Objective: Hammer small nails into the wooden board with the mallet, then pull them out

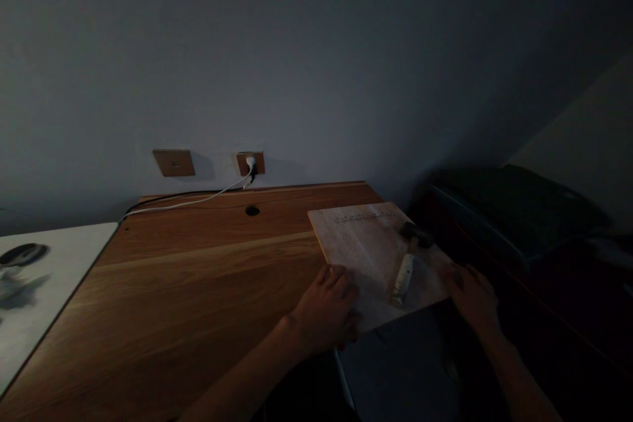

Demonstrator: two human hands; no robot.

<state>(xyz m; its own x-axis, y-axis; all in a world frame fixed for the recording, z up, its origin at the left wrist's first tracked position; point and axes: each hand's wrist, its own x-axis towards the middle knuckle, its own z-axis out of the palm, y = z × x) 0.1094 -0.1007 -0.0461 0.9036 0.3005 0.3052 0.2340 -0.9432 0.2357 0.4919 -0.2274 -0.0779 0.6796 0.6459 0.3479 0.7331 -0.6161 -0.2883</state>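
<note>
— Left hand?
— Clamped on the board, at its near left edge.
— Right hand?
— On the near right corner; too dark to tell if apart or clamped.
— Hammer?
— Flat on the board, between both hands, dark head far side.
— Table?
— Left of the left grip.

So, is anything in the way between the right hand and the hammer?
Nothing that I can see. The right hand is at the right side of the board, and the hammer lies on top of it. Only a bare bit of board is between them.
</note>
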